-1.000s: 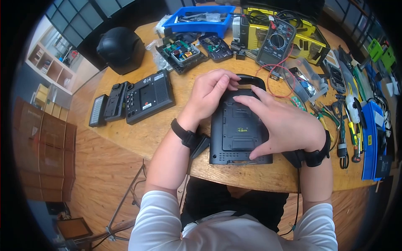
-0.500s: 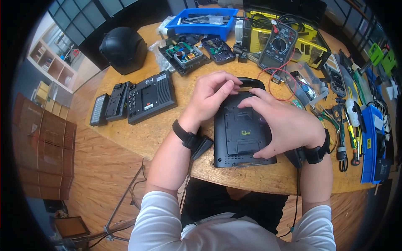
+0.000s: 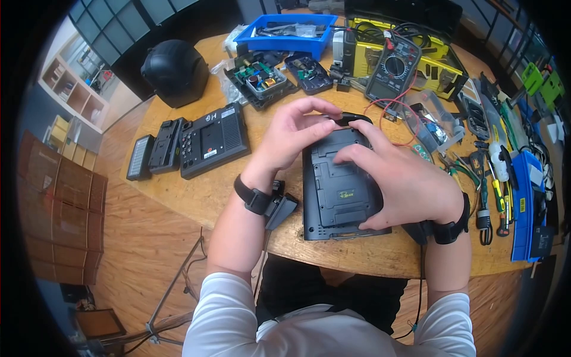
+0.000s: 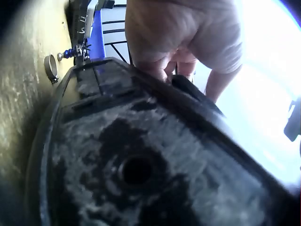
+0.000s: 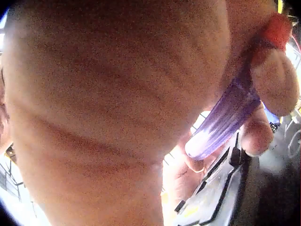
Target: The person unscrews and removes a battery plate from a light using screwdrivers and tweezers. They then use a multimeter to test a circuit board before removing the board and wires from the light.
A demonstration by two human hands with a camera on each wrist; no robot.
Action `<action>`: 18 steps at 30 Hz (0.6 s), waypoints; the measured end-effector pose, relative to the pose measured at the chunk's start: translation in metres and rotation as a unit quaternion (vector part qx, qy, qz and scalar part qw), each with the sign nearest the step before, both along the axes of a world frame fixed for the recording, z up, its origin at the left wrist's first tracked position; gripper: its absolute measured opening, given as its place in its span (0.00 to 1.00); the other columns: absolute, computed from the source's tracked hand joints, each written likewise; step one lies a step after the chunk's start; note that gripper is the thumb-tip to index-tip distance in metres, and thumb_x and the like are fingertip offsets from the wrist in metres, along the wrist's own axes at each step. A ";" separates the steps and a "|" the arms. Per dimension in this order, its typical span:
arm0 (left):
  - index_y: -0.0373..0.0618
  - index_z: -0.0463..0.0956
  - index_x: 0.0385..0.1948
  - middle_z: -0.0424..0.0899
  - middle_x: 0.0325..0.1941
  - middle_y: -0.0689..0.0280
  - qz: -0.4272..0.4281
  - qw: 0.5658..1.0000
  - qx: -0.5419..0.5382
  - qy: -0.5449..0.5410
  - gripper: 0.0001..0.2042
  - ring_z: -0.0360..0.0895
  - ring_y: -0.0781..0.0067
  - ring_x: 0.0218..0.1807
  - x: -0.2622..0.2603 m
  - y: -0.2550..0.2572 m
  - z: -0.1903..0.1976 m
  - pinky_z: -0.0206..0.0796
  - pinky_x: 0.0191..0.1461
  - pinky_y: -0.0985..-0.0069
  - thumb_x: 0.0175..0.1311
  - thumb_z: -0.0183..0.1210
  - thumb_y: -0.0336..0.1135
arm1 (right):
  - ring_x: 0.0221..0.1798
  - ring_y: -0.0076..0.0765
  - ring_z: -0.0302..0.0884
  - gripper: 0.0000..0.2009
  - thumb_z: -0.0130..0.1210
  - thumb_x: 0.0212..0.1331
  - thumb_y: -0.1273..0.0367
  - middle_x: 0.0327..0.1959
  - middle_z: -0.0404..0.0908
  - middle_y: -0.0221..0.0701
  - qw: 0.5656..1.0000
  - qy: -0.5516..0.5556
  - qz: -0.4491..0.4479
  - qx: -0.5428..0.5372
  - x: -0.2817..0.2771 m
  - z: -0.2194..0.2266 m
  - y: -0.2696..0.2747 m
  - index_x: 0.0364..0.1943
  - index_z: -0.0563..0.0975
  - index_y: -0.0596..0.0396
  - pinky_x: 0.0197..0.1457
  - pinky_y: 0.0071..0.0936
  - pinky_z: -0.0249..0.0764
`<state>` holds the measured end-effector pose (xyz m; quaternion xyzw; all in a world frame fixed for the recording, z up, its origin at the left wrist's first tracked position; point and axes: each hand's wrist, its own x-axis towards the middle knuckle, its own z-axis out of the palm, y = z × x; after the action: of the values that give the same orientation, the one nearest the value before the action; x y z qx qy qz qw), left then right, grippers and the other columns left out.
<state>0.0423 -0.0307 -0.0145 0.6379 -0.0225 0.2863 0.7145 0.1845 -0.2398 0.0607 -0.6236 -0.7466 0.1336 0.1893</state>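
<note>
In the head view a black boxy device [image 3: 311, 231] with a carrying handle [image 3: 358, 118] lies at the table's front, its back upward. A battery mounting plate [image 3: 351, 209] with a small yellow logo stands slightly raised and skewed on that back. My left hand [image 3: 291, 135] pinches at the plate's upper end, thumb above, fingertips partly hidden. My right hand [image 3: 410, 181] spans the plate's right side, thumb at its lower edge. In the right wrist view, its curled fingers hold a screwdriver [image 5: 225, 117] with a translucent purple handle and red end against the palm.
Left stand a flat black unit [image 3: 217, 143] and a black helmet-like case [image 3: 173, 72]. Behind are an opened circuit-board housing [image 3: 262, 80], a blue bin [image 3: 285, 43] and a multimeter [image 3: 392, 68] against a yellow toolbox [image 3: 443, 77]. Pliers and screwdrivers [image 3: 493, 178] crowd the right.
The plate has risen and shifted slightly left against the device. My left thumb has parted from the fingers. The device sits a little lower and to the right in view than one second ago.
</note>
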 end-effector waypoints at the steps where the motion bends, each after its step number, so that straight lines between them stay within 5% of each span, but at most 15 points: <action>1: 0.35 0.77 0.56 0.85 0.52 0.57 -0.006 0.999 -0.002 0.044 0.17 0.85 0.70 0.50 -0.002 0.000 0.005 0.76 0.58 0.73 0.69 0.65 0.33 | 0.55 0.65 0.81 0.45 0.82 0.32 0.65 0.72 0.61 0.53 1.000 0.004 0.004 0.006 0.000 0.000 0.000 0.63 0.70 0.43 0.57 0.46 0.81; 6: 0.36 0.74 0.61 0.87 0.49 0.61 -0.104 0.984 -0.034 0.143 0.21 0.84 0.74 0.52 -0.010 0.003 0.008 0.76 0.57 0.75 0.68 0.66 0.28 | 0.59 0.65 0.79 0.46 0.82 0.33 0.66 0.73 0.61 0.52 1.000 0.015 0.014 -0.005 0.001 0.005 -0.001 0.65 0.70 0.43 0.60 0.46 0.79; 14: 0.36 0.69 0.65 0.89 0.46 0.60 -0.129 0.985 -0.110 0.027 0.26 0.86 0.74 0.49 -0.013 0.006 0.009 0.77 0.55 0.77 0.68 0.67 0.29 | 0.69 0.55 0.73 0.49 0.81 0.39 0.66 0.67 0.74 0.45 0.996 0.081 -0.042 0.021 0.024 -0.010 -0.001 0.71 0.66 0.49 0.69 0.42 0.73; 18: 0.36 0.67 0.68 0.88 0.49 0.59 -0.140 0.985 -0.101 0.012 0.30 0.85 0.75 0.49 -0.016 0.012 0.005 0.77 0.54 0.77 0.67 0.69 0.32 | 0.69 0.56 0.73 0.40 0.78 0.45 0.56 0.72 0.72 0.45 0.999 0.030 -0.009 -0.023 0.027 -0.019 0.001 0.65 0.76 0.53 0.70 0.41 0.72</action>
<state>0.0261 -0.0185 -0.0094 0.5562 -0.0739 0.1759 0.8088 0.2119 -0.2385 0.0417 -0.6305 -0.7316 0.1673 0.1984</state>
